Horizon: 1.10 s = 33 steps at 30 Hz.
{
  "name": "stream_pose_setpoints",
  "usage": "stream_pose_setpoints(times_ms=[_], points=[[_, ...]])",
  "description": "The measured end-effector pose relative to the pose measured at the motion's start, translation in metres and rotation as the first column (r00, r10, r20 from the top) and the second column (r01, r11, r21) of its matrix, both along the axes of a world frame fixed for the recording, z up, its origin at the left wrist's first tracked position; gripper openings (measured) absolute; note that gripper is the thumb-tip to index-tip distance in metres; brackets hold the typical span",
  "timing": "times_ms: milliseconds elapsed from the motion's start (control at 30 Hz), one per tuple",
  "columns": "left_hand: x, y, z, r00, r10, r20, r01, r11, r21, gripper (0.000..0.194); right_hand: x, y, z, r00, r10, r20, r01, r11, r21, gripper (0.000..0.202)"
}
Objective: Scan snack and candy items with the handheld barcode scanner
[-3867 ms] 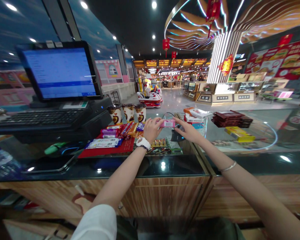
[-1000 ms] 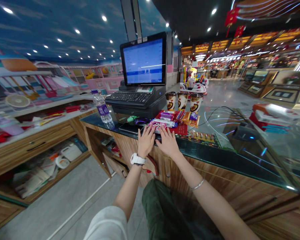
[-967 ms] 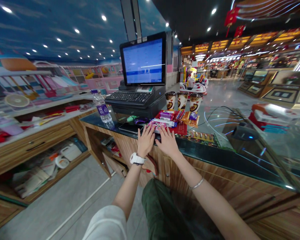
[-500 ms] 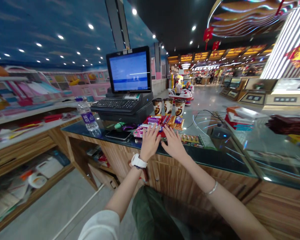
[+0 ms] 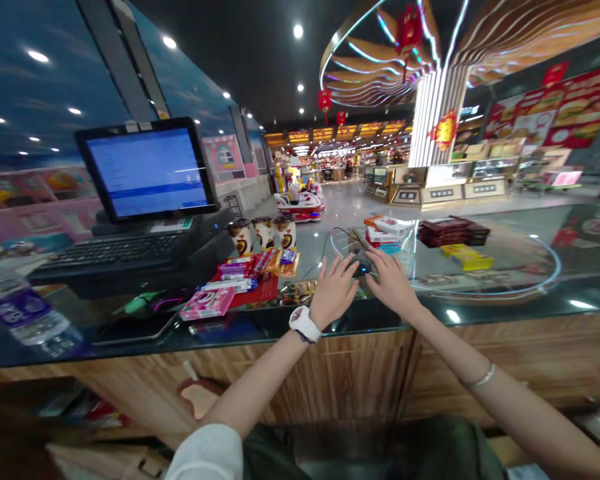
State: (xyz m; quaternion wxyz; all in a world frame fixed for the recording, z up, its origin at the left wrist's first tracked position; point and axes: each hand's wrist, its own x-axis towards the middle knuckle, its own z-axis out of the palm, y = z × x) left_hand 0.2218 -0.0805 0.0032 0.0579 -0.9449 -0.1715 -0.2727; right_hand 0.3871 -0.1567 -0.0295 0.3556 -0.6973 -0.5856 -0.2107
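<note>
My left hand [image 5: 334,293] is held palm down over the glass counter [image 5: 370,315], fingers spread, with nothing in it. Beside it, my right hand [image 5: 391,283] stretches forward with its fingers apart, also without anything in it. Between and just beyond the fingertips sits a small black device [image 5: 363,263] with a blue light, partly hidden by the hands. Left of my left hand lie several wrapped snacks [image 5: 237,270] on a red sheet, and a pink box [image 5: 208,303]. Three printed cups [image 5: 263,235] with dark lids stand behind the snacks.
At the left are a monitor [image 5: 147,170], a keyboard [image 5: 113,253], a phone [image 5: 135,330] and a water bottle [image 5: 23,310]. Farther right lie stacked boxes [image 5: 387,230], dark red packets [image 5: 453,231] and a yellow box [image 5: 467,257]. Wooden cabinets [image 5: 350,373] form the counter's front.
The view has swung right. Both hands have moved from over the snacks rightward along the counter to the small black device, fingers still outstretched. The snacks and cups stay put.
</note>
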Motion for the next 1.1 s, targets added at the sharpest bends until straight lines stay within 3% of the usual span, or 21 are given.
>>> stream_pose_setpoints(times_ms=[200,600,833,1100], points=[[0.076,-0.017,0.0,0.986,-0.165,-0.031,0.166,0.985,0.036,0.043,0.078,-0.041,-0.004,0.98,-0.196,0.043,0.197,0.98,-0.03,0.058],[0.202,-0.046,-0.015,0.94,-0.334,-0.072,0.335,0.942,-0.004,0.042,0.191,-0.088,-0.026,0.935,-0.352,0.035,0.353,0.932,-0.082,0.059],[0.259,-0.052,-0.031,0.944,-0.322,-0.067,0.32,0.947,-0.038,0.045,0.23,-0.099,-0.035,0.905,-0.423,-0.042,0.416,0.903,-0.11,0.06],[0.301,-0.057,-0.043,0.973,-0.232,-0.009,0.232,0.971,-0.051,0.055,0.245,-0.097,-0.032,0.873,-0.481,-0.079,0.453,0.86,-0.236,0.069]])
